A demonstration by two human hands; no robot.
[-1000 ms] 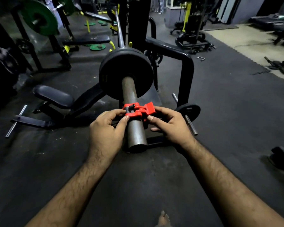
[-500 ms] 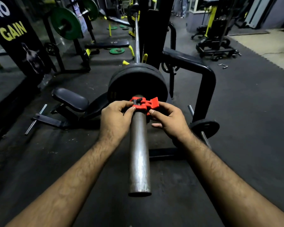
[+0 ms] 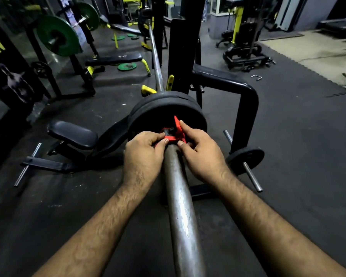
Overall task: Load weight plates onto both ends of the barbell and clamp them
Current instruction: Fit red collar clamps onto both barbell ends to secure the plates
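A steel barbell (image 3: 180,206) runs from the bottom of the view away toward a black rack. Black weight plates (image 3: 164,108) sit on its near sleeve. A red clamp (image 3: 173,133) is around the sleeve, right against the outer plate, its lever tilted up. My left hand (image 3: 143,156) pinches the clamp's left side. My right hand (image 3: 201,154) holds its right side, with the index finger on the raised lever. The far end of the bar is hidden among rack parts.
A black bench seat (image 3: 72,134) lies low to the left. A black rack tube (image 3: 242,90) bends down on the right, with a small plate (image 3: 246,158) on a storage peg. A green-plated barbell (image 3: 57,36) stands at the back left, and loose green plates (image 3: 127,66) lie on the floor.
Both hands slid the red clamp along the sleeve away from me until it met the plates. Its lever has swung upward. My view has moved closer along the bar.
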